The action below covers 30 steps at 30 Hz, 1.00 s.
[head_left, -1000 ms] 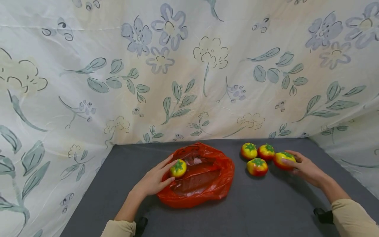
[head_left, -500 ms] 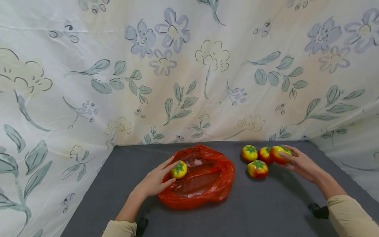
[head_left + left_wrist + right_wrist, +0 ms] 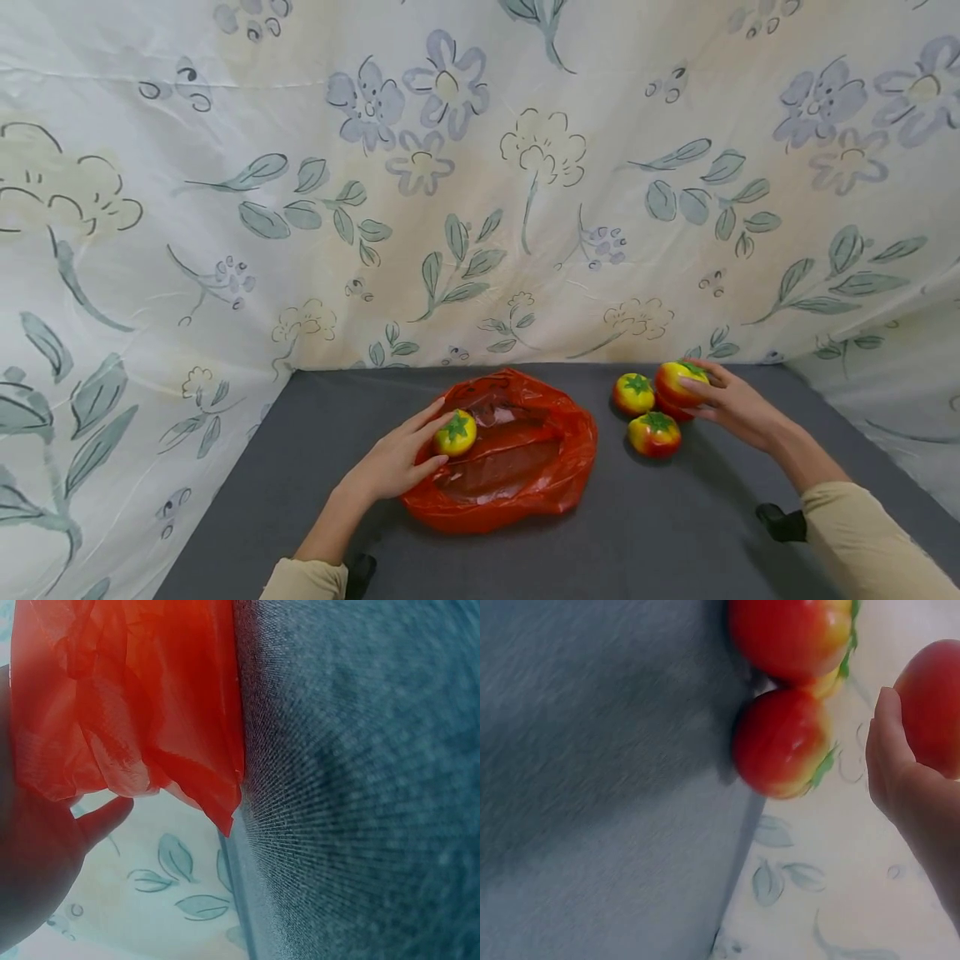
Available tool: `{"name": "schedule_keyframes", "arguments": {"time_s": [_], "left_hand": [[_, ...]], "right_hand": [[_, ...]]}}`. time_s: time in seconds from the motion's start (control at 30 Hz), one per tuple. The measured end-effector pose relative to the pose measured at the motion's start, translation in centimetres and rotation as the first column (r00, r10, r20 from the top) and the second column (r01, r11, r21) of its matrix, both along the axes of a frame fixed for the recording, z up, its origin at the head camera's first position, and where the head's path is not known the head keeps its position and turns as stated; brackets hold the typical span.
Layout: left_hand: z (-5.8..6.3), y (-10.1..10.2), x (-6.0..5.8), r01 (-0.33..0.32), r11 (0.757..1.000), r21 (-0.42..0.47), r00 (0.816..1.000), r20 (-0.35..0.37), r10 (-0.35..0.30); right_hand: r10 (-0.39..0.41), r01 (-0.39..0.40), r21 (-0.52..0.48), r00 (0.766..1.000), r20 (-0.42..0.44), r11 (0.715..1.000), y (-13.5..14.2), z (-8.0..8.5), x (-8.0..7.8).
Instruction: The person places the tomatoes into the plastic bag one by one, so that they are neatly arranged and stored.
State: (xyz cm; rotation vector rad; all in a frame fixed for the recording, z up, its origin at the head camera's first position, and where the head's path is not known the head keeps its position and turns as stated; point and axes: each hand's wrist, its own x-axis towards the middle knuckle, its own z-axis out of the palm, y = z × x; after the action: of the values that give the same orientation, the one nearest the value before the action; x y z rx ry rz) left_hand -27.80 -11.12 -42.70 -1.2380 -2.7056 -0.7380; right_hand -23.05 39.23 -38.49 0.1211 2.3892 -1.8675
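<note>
An opened red plastic bag (image 3: 577,450) sits on the dark grey tabletop (image 3: 637,533). At its left rim my left hand (image 3: 393,458) holds a yellow tomato (image 3: 456,432) with a green leafy top, thumb and fingers around it. In the left wrist view the bag (image 3: 150,697) hides much of that hand. My right hand (image 3: 731,404) grips a red-and-yellow tomato (image 3: 681,385), raised off the table in the right wrist view. This tomato overlaps another red tomato (image 3: 672,409) behind it. Two more tomatoes, one at the back (image 3: 633,393) and one in front (image 3: 654,434), rest close by.
A floral cloth (image 3: 540,208) hangs behind the table and along its sides. Black straps (image 3: 780,523) show at both wrists, next to beige sleeves (image 3: 855,533).
My right hand has lifted its tomato off the table and carried it left, over the other tomatoes. The left hand stays at the bag's rim with its tomato.
</note>
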Motion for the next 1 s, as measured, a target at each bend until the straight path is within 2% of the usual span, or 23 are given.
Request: {"name": "schedule_keyframes", "arguments": {"time_s": [0.57, 0.67, 1.0], "left_hand": [[0.1, 0.1, -0.1, -0.015, 1.0, -0.019, 1.0, 0.023, 0.016], [0.1, 0.2, -0.1, -0.016, 1.0, -0.024, 1.0, 0.026, 0.017], [0.3, 0.1, 0.0, -0.016, 1.0, -0.023, 0.999, 0.035, 0.017]], "right_hand": [[0.125, -0.125, -0.109, 0.992, -0.014, 0.986, -5.4, 1.4, -2.1], [0.155, -0.156, -0.12, 0.988, -0.02, 0.98, -6.2, 1.4, -2.3], [0.19, -0.188, -0.154, 0.982, 0.001, 0.97, -8.8, 1.0, -3.4]]}}
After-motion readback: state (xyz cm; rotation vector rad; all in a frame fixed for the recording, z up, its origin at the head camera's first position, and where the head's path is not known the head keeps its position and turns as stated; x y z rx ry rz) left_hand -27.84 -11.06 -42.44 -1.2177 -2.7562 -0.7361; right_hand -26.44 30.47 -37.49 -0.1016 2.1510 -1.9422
